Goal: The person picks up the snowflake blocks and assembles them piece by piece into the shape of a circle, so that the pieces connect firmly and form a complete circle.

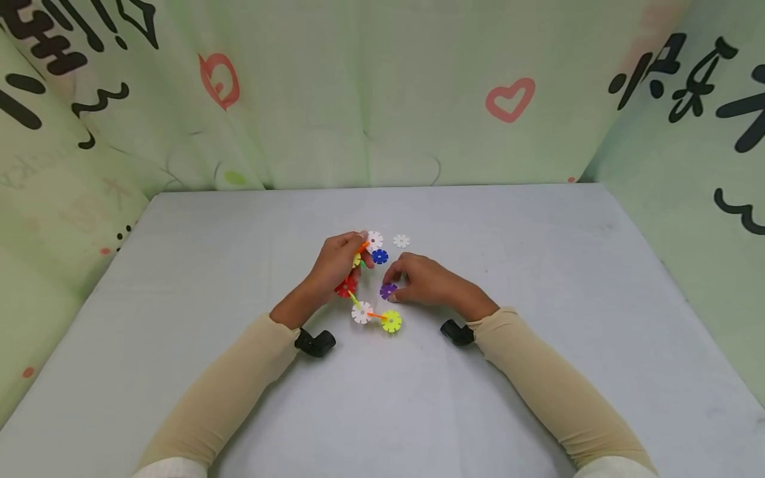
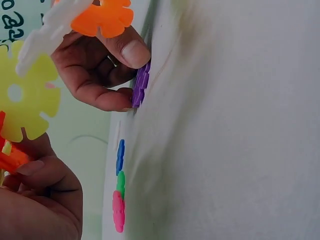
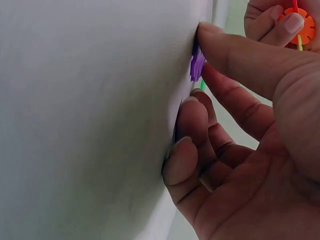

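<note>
My left hand (image 1: 336, 264) grips a chain of slotted plastic flower discs. From it hang a red disc (image 1: 345, 287), a white disc (image 1: 361, 313) and a yellow-green disc (image 1: 391, 321), joined by discs that show edge-on. Part of the chain is hidden behind the fingers. To the right, my right hand (image 1: 427, 282) pinches a purple disc (image 1: 388, 291) between thumb and finger, low over the table. In the left wrist view the purple disc (image 2: 141, 86) is edge-on, while a yellow disc (image 2: 35, 95) and an orange disc (image 2: 107, 19) of the chain loom close.
Beyond the hands, a loose white disc (image 1: 401, 241) lies on the white table (image 1: 538, 265). A blue disc (image 1: 380, 256) sits beside the left fingertips; green (image 2: 120, 184) and pink discs (image 2: 118, 211) show low in the left wrist view. Printed cloth (image 1: 418, 86) hangs behind.
</note>
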Motion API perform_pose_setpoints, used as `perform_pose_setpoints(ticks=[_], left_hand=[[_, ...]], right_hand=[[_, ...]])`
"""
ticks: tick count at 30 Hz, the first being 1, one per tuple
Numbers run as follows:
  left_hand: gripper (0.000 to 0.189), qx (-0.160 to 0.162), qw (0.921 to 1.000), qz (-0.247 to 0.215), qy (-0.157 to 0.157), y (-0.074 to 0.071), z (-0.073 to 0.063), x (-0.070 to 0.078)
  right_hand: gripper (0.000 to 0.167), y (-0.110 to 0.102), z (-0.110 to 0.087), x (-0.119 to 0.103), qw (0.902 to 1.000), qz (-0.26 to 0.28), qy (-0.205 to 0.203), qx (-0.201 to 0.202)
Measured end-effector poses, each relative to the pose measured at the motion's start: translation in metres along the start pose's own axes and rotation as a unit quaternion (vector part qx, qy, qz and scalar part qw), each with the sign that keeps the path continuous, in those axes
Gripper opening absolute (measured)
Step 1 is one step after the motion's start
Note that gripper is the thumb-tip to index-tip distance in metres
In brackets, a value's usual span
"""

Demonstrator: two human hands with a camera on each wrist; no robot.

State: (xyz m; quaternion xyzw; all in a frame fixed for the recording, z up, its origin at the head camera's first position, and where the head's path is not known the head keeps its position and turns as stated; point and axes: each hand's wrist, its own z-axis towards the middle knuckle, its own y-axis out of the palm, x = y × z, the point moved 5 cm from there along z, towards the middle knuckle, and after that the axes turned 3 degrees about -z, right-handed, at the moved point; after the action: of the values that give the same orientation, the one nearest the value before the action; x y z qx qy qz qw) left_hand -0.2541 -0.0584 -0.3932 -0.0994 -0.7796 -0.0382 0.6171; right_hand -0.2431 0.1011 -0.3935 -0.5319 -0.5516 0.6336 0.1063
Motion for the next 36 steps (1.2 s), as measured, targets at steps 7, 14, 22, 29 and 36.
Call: perform_pose_setpoints(ticks=[7,14,22,29,36], left_hand=[[0.054,-0.019,0.9997,-0.013,-0.002,0.003,0.0,0.002],[0.045,-0.052,0.9978,-0.042,0.003,0.008,-0.002,0.003],[0.031,-0.042,0.9979,-0.048,0.006,0.008,-0.001,0.0],[0.042,-0.05,0.9981,-0.036,-0.003,0.01,-0.001,-0.003],[0.038,-0.065,0.9969,-0.042,-0.012,0.015,-0.001,-0.006]], right_hand=[[0.021,-0.004,-0.001,0.007,0.9992,0.036,-0.001,0.018],[0.015,-0.014,-0.005,0.012,0.9963,0.073,-0.009,0.045],[0.012,-0.035,-0.009,0.012,0.9862,0.105,-0.021,0.126],[0.017,-0.043,-0.011,0.009,0.9741,0.15,-0.005,0.169],[0.014,-0.046,-0.01,0.009,0.9588,0.19,-0.011,0.211]])
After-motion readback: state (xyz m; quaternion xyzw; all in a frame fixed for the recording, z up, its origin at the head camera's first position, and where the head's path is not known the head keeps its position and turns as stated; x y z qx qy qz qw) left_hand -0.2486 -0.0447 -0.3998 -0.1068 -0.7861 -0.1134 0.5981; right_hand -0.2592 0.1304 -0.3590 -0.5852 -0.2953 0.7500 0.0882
